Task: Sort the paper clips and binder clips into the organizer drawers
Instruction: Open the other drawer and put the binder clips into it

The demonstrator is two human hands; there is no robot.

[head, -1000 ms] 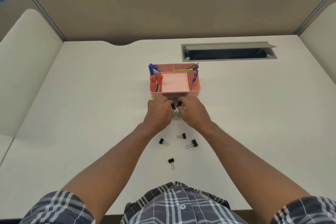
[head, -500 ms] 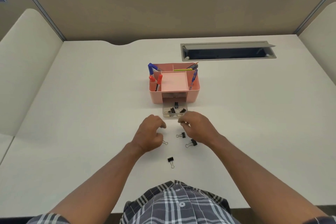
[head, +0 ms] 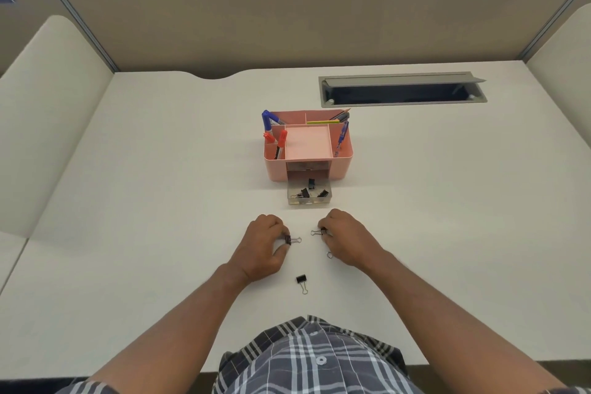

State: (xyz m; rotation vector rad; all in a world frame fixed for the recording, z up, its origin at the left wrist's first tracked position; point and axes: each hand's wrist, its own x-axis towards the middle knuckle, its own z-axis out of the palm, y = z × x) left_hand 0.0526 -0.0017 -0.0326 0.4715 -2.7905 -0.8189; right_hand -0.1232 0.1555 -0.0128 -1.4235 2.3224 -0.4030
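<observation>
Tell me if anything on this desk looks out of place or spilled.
Nothing spilled or damaged. The organizer sits upright with its clear drawer pulled out, holding three binder clips. The only strays are clips awaiting sorting: one at the left hand, one at the right hand, and a loose clip nearer the person.

Both hands are back from drawer (head: 309, 196) to tabletop (head: 160, 201). L hand (head: 263, 246) now pinches binder clip (head: 291, 240); R hand (head: 347, 238) pinches another clip (head: 319, 232). Drawer now unobstructed, 3 clips inside.

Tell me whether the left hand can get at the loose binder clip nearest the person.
Probably yes: the loose binder clip lies on bare desk just beside the left hand, though that hand already pinches another clip.
</observation>
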